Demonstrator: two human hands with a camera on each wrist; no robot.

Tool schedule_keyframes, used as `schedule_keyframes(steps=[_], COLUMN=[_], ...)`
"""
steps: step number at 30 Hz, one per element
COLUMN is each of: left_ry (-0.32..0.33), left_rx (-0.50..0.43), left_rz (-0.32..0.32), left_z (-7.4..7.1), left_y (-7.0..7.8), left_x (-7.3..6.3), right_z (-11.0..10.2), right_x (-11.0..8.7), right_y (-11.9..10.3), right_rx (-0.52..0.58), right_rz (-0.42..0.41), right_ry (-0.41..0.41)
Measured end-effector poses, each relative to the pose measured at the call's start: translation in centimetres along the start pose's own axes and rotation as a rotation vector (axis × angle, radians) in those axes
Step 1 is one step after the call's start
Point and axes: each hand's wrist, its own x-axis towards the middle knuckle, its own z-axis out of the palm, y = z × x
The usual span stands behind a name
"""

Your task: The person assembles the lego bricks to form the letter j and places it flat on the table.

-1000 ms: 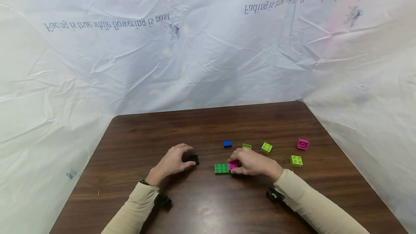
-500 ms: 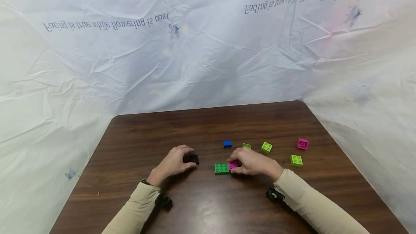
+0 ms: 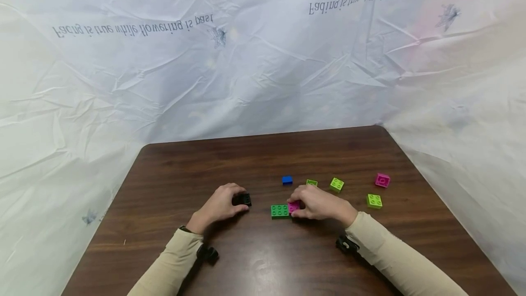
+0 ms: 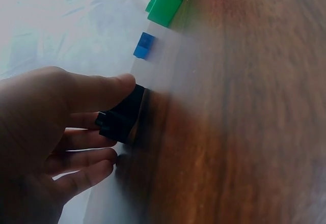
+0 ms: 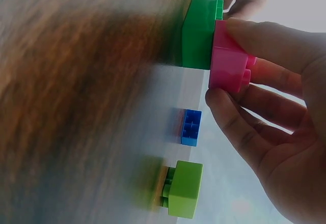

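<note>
In the head view my right hand [image 3: 320,203] pinches a pink toy building brick [image 3: 293,207] at the right end of a longer green brick [image 3: 280,212]. The right wrist view shows thumb and fingertips on opposite sides of the pink brick [image 5: 227,61], which overlaps the top end of the green brick [image 5: 200,30]. My left hand [image 3: 222,203] is to the left, holding a black brick [image 3: 245,199] between thumb and fingers, close over the table. Seen from the left wrist, the thumb lies along the black brick [image 4: 122,119], and its far side is hidden.
A small blue brick [image 3: 287,180] lies behind the green one. Lime bricks [image 3: 337,184] are scattered to the right, one studs-down [image 5: 184,188] beyond my right hand. Another pink brick [image 3: 382,180] lies far right. A white sheet [image 3: 255,81] hangs behind the brown table [image 3: 246,264].
My left thumb and fingers have shifted slightly round the black brick, and more of it shows. My right hand keeps its pinch on the pink brick, with the green brick unmoved.
</note>
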Motion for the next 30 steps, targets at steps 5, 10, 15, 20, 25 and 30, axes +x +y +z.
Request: schedule_keyframes(steps=[5,10,15,20,25,30], left_ry=[-0.006,-0.011,-0.014,-0.011,0.002,-0.001], left_rx=[0.015,0.023,0.03,0.041,0.043,0.052], left_rz=[0.012,0.015,0.02,0.033,0.023,0.024], left_z=[0.04,-0.03,-0.03,0.16,0.33,0.41], left_y=[0.03,0.19,0.26,0.16,0.18,0.14], left_x=[0.17,0.24,0.13,0.05,0.14,0.24], right_z=[-0.09,-0.12,-0.08,-0.06,-0.12,-0.07], right_x=[0.06,0.12,0.1,-0.01,-0.03,-0.1], right_y=[0.01,-0.01,-0.09,-0.27,-0.38,-0.33], right_rx=[-0.004,-0.006,-0.003,-0.006,-0.003,-0.008], right_rz=[0.003,0.0,-0.004,0.001,0.016,0.009], right_ry=[-0.001,-0.004,0.006,0.001,-0.01,-0.004])
